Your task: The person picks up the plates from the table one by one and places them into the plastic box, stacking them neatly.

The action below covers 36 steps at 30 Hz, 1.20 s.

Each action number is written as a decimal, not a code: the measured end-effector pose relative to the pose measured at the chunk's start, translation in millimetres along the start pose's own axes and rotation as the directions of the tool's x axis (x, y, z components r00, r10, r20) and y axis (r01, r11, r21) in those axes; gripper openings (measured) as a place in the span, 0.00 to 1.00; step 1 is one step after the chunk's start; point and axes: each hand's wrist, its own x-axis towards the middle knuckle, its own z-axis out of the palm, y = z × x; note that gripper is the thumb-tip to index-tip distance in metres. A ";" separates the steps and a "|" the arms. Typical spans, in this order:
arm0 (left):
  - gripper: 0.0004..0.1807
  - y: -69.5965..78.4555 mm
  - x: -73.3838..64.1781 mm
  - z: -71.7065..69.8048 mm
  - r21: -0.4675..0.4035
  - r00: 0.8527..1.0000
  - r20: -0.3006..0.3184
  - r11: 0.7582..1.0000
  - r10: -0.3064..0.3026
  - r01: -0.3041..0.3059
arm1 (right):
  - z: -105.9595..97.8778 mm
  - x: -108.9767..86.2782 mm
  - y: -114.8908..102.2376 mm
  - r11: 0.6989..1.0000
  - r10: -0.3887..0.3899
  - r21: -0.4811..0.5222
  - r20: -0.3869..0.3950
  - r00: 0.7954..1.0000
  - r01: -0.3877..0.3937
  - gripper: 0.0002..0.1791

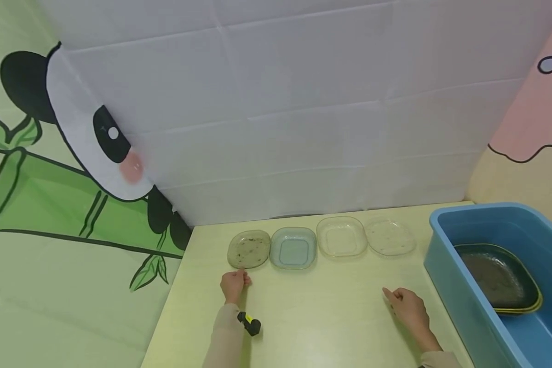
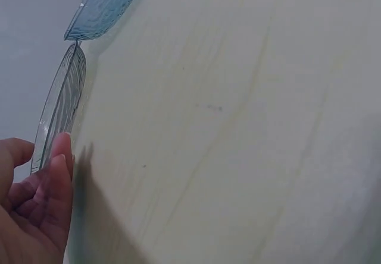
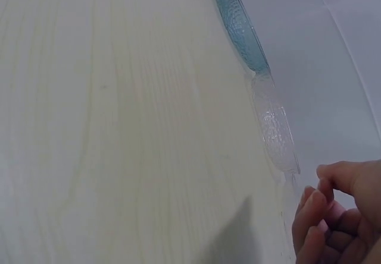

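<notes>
Four shallow plates would be a count too high to give, so several glass plates stand side by side at the back of the table. Leftmost is a smoky grey glass plate (image 1: 249,249); my left hand (image 1: 235,284) pinches its near rim, with thumb and fingers either side of the rim (image 2: 40,157) in the left wrist view. Beside it sit a light blue glass plate (image 1: 293,248), a clear plate with a yellowish rim (image 1: 342,236) and a clear glass plate (image 1: 390,237). My right hand (image 1: 409,309) hovers over the table, loosely curled and holding nothing.
At the right stands a blue plastic tub (image 1: 460,286) with dark green stacked dishes (image 1: 499,276) inside. A white cloth backdrop (image 1: 303,128) rises behind the pale wooden table (image 1: 322,317). A black strapped device (image 1: 249,323) sits at the left wrist.
</notes>
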 end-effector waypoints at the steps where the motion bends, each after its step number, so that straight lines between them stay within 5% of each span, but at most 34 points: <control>1: 0.21 0.4 2.1 0.4 0.010 1.000 0.000 1.000 -0.003 0.003 | -0.5 0.1 0.5 1.000 -0.002 0.001 -0.002 1.000 0.002 0.21; 18: 0.19 -0.6 12.8 6.3 -0.057 0.998 -0.022 0.997 -0.058 0.057 | -6.7 -5.3 5.4 1.000 0.018 -0.004 -0.013 1.000 -0.018 0.21; 36: 0.16 9.6 3.0 -8.5 -0.164 0.978 -0.207 0.985 0.023 -0.058 | -3.8 -7.7 10.9 0.998 0.026 -0.052 0.009 1.000 -0.025 0.22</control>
